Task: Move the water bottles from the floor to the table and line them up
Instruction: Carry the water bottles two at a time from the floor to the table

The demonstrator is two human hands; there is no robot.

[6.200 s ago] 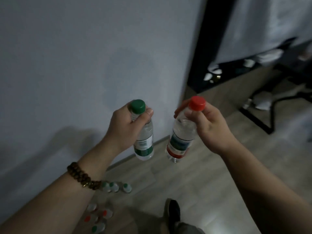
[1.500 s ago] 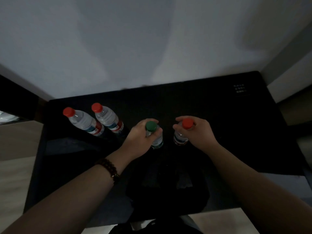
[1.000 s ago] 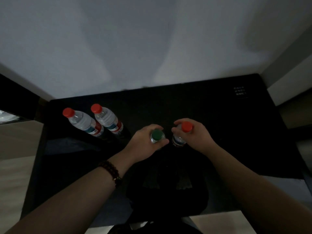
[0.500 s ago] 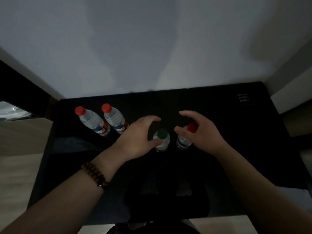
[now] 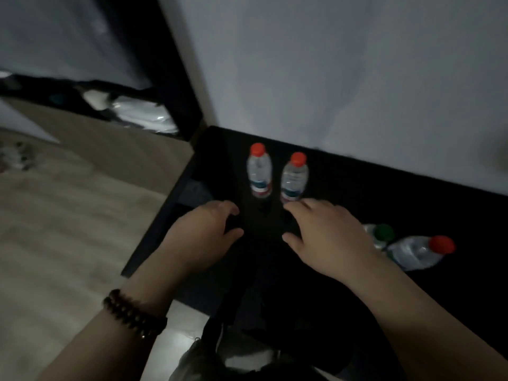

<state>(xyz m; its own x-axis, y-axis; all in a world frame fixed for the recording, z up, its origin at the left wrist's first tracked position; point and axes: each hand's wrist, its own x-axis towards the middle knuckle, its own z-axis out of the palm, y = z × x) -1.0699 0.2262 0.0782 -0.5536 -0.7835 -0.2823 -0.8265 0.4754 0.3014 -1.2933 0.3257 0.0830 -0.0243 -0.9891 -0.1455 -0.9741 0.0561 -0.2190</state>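
A: Grip state?

B: Nothing is held. The left hand (image 5: pixel 203 237) and the right hand (image 5: pixel 327 237) are kept palm-down over the table (image 5: pixel 412 193), fingers loosely curled and unclenched.

A: Bottles located?

B: 4 are seen on the table. The 1st bottle (image 5: pixel 259 171) and the 2nd bottle (image 5: pixel 294 178), both red-capped, are stood upright side by side, close to the wall (image 5: pixel 330 64). The green-capped bottle (image 5: pixel 380 235) and the 4th bottle (image 5: pixel 417 251), also red-capped, are set further right, partly hidden behind the right forearm.

A: Contact with any of them?

B: The right fingertips are seen just beside the base of the 2nd bottle. Whether it is touched cannot be told. The left hand is kept apart from the 1st.

A: Relation that matters for the next move?

B: The 1st and 2nd bottles lie straight ahead of the hands, long axis vertical, caps up. 1 bottle is matched to each hand, so no crossing is needed if the row is to be tidied. The other 2 lie right of the right wrist, so the right hand is nearer. A gap is left between the pairs and the line is judged loose.

A: And the floor?

B: The floor (image 5: pixel 68 215) lies to the left, on the left hand's side. No bottle is made out on it here; that part is blurred.
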